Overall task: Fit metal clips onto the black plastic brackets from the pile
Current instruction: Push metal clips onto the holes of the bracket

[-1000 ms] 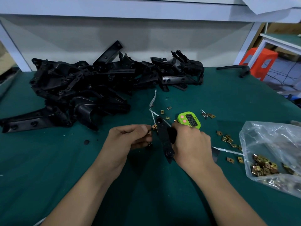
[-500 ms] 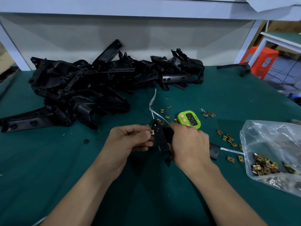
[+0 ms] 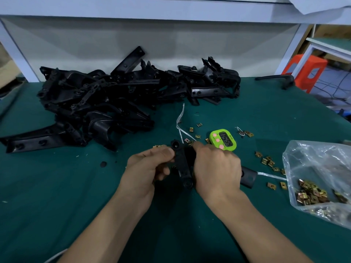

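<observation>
Bracket of matte black moulded plastic, long and narrow with a round boss at each end, is being held just above the green felt-like mat, in front of the pile. It's being pinched near the top by the left hand, thumb and fingers curled, and gripped along the other side by the right hand. One bracket is being handled; the tangled pile can't be counted. Roughly fifteen brassy square clips are lying loose, plus one crinkly clear bag and one lime-green timer.
</observation>
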The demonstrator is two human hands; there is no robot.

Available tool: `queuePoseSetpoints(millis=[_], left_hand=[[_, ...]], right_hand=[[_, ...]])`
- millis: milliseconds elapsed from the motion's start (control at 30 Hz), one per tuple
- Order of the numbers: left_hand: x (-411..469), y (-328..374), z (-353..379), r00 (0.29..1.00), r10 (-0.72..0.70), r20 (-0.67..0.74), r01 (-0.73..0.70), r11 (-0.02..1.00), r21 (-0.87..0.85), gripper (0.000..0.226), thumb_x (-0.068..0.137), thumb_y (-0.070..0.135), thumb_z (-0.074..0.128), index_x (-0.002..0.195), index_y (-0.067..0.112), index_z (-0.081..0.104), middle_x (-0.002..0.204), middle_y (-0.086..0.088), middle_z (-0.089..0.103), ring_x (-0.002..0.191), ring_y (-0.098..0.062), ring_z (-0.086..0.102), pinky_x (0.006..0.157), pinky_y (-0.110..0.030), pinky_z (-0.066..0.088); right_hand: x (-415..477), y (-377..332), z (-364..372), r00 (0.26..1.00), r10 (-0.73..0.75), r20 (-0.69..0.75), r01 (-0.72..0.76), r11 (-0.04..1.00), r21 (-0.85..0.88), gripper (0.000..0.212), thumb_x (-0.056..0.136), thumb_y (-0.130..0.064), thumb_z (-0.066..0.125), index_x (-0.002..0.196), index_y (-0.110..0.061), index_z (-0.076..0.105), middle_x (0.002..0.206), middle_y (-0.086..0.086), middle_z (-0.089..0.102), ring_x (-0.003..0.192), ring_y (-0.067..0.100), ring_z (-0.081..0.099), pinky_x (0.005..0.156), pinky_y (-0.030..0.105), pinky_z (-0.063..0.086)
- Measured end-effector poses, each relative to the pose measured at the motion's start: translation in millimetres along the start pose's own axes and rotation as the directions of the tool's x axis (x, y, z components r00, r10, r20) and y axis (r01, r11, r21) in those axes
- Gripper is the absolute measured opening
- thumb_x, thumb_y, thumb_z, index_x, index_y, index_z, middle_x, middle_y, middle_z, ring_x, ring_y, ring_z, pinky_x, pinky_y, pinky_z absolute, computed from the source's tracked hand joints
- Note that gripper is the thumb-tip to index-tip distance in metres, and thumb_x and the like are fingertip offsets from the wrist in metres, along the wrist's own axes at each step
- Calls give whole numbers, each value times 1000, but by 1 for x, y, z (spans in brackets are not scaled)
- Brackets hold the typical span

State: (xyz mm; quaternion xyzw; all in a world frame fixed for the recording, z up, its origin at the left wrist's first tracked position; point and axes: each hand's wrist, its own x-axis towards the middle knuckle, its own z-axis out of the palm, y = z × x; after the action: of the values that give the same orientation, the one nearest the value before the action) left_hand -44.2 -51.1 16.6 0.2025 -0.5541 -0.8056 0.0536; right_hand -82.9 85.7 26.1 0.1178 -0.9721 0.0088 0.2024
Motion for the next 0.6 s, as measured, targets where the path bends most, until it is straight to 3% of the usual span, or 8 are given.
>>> queuePoseSetpoints(millis=[100,167,233,367,500,600], left_hand=[[-3,-2,1,999,44,-28,-43,998,43,21,81,8,77,65,21,78,63,4,66,43,-6,49,40,-16,36],[-4,-3,3,999,52,-1,-52,998,33,16,83,2,75,83,17,78,58,2,61,43,-7,48,40,-16,35],[-4,-3,5,998,53,16,-54,997,50,24,84,-2,73,101,15,75,54,2,58,42,-8,48,39,-17,35],[-8,-4,4,991,116,60,-124,979,159,33,88,3,71,111,25,74,53,4,55,45,-11,50,44,-18,39],[-8,-4,3,978,174,114,-196,953,231,41,90,3,68,112,37,75,52,4,49,46,-12,47,48,-18,41],[-10,1,6,972,137,190,-168,973,158,30,90,7,70,108,29,78,63,0,58,49,-11,48,49,-18,42]], right_hand=[[-1,0,5,1000,-15,-22,15,1000,5,38,34,8,72,58,-18,56,46,0,49,34,24,45,48,22,20],[-2,0,8,998,-49,-31,48,999,-6,35,36,7,71,58,-17,57,46,1,50,35,25,47,49,23,21],[-4,-1,11,995,-81,-56,80,997,-17,29,42,6,66,59,-16,58,47,3,51,36,26,48,49,25,22],[-6,-2,15,987,-103,-119,103,995,-8,17,53,0,60,57,-16,57,46,4,52,36,25,49,50,26,23],[-7,0,16,995,-96,8,96,994,-59,30,46,-7,81,61,-21,60,49,-1,55,38,23,53,51,25,22],[-6,7,14,993,-88,84,86,996,29,23,67,-23,77,87,-29,65,67,-3,65,60,22,65,53,27,28]])
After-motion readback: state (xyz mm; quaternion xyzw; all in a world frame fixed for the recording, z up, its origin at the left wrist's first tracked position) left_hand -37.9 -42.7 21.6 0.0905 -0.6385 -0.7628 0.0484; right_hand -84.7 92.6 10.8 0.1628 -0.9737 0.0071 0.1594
